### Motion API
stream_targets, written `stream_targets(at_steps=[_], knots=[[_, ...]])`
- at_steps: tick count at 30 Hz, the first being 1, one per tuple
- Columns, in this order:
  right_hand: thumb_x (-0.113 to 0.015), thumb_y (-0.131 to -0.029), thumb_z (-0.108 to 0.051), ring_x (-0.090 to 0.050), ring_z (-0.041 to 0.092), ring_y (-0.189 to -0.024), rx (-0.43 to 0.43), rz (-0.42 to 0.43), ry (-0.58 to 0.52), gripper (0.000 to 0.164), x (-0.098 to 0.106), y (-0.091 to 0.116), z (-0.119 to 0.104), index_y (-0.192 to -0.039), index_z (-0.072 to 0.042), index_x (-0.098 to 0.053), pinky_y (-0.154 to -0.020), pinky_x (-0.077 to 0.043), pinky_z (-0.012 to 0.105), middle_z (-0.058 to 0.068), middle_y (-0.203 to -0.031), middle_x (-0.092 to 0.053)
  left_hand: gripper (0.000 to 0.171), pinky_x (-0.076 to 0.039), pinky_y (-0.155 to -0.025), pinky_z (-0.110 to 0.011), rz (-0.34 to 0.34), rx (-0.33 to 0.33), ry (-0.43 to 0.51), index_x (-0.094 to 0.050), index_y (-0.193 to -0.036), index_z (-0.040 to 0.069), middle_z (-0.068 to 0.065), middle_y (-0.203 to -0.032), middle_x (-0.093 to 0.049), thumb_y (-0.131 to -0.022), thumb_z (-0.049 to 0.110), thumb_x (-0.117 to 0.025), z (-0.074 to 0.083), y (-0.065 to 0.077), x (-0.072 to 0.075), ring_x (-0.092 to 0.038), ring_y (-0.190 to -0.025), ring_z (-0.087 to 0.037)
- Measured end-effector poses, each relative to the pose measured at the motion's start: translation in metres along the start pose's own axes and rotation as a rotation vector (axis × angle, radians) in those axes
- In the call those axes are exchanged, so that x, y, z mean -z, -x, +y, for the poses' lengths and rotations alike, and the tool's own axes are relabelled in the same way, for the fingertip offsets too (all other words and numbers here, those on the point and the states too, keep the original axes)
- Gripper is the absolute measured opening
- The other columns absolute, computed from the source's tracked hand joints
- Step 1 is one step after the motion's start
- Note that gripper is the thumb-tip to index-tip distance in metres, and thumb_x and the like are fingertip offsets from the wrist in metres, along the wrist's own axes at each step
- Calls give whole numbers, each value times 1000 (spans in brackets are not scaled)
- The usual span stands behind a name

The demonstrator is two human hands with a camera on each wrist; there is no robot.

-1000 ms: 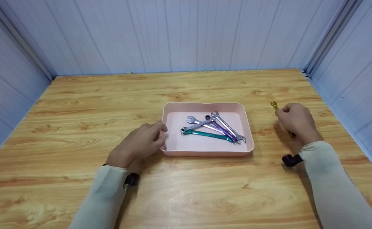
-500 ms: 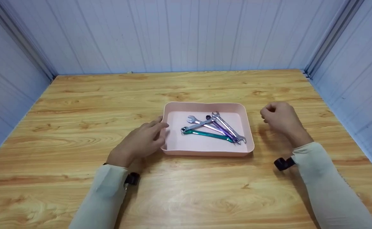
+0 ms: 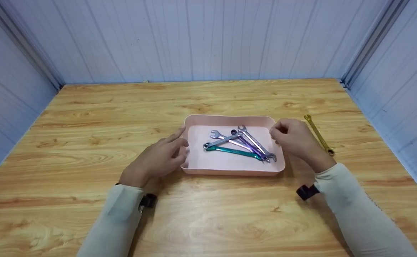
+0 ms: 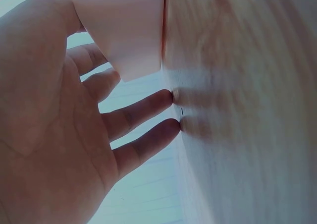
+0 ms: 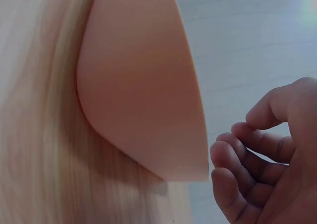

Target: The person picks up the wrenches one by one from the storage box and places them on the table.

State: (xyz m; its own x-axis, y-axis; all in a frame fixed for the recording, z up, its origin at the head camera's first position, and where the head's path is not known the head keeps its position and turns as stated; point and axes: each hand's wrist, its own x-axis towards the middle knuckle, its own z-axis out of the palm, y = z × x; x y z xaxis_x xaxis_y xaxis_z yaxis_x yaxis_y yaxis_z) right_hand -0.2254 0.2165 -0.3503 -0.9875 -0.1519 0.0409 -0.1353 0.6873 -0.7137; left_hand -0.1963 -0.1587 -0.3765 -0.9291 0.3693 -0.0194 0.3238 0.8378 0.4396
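Note:
A shallow pink tray (image 3: 213, 172) sits mid-table with several wrenches inside: a green wrench (image 3: 231, 151), a purple wrench partly overlapped, and silver wrenches (image 3: 256, 141), some crossing others. My left hand (image 3: 160, 157) holds the tray's left wall. In the left wrist view, its thumb and index finger reach over the rim, while two fingertips touch the table outside. My right hand (image 3: 295, 139) is at the tray's right wall, fingers curled, thumb against index fingertip, nothing between them. The right wrist view shows these fingers (image 5: 226, 157) just beyond the rim. Right of that hand lies a gold wrench (image 3: 318, 134).
A wood-patterned table (image 3: 105, 117) extends around the tray. White panelled walls (image 3: 208, 39) stand behind it and on both sides. Dark wrist cameras (image 3: 306, 192) stick out from both light sleeves.
My right hand let go of the gold wrench, leaving it on the table, and moved left to the tray's right wall. My left hand stayed at the tray, one finger stretching further along the wall.

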Motion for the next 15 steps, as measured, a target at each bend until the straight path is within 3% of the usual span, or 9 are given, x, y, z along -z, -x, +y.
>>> stream_targets(at_steps=[4,8,15], knots=[[-58,-99,-16,-57,22,-74,133,-7,8,19,-9,2,-2,-94,-2,-70,-62,-49,30,8,-85,-64,34,-46,-95,-45,-5,-13,-3,-62,-128,19,6,-166,-16,-102,37,-52,0,0,2,-46,-134,-28],[-62,-96,-13,-56,19,-72,262,-24,104,15,-18,1,-2,-91,-3,-72,-63,-49,30,5,-82,-64,36,-46,-94,-45,-3,-38,-13,-62,-130,16,1,-166,-17,-101,36,-54,0,1,3,-45,-136,-31],[-64,-95,-14,-56,19,-73,280,-73,205,12,-23,-1,0,-92,-6,-72,-65,-49,33,3,-82,-63,38,-45,-99,-48,-17,-25,-5,-62,-131,17,2,-166,-16,-101,39,-55,-1,1,2,-42,-139,-31]])
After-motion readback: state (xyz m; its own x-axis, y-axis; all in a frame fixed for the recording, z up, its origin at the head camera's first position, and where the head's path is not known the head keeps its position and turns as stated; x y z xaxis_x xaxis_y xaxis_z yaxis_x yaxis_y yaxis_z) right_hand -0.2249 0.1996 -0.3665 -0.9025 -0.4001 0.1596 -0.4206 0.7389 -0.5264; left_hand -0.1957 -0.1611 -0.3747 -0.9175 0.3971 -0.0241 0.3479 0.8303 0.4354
